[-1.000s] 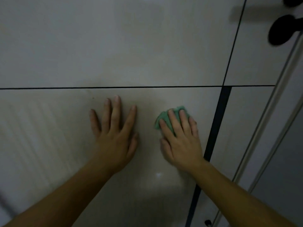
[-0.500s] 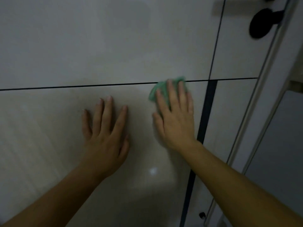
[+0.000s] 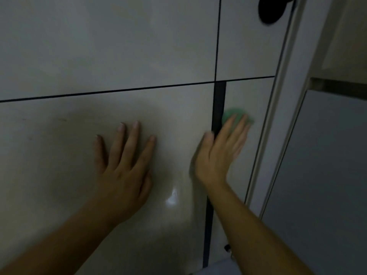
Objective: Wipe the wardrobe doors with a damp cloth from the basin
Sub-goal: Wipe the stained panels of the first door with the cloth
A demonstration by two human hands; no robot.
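- On the lower wardrobe door panel (image 3: pixel 59 175): glossy, pale beige, smooth laminate-like face; a small bright glare spot (image 3: pixel 172 196) sits between the two wrists.
- Thin black horizontal seam (image 3: pixel 107 91) separates this panel from the upper panels; a wider dark vertical gap (image 3: pixel 218 100) divides it from the narrow right-hand panel (image 3: pixel 248 96).
- Left hand (image 3: pixel 125 165): flat on the panel, palm down, fingers spread and straight, holding nothing.
- Right hand (image 3: pixel 220 153): fingers extended and close together, pressing a green cloth (image 3: pixel 236 114) against the surface. Only the cloth's upper edge shows past the fingertips; soft, bunched, edges motion-blurred.
- Cloth location: on the narrow right-hand panel, just right of the vertical gap and below the horizontal seam. The hand lies across the gap, thumb on the left panel.
- Round black knob (image 3: pixel 272 8) at top right, partly cut off by the frame edge; pale grey frame strip (image 3: pixel 278 108) runs diagonally beside the narrow panel.
- Versus half a second ago: cloth and right hand were at the horizontal seam, left of the vertical gap; now they are lower and across it, to the right.
- Left hand keeps the same flat, spread pose on the panel.
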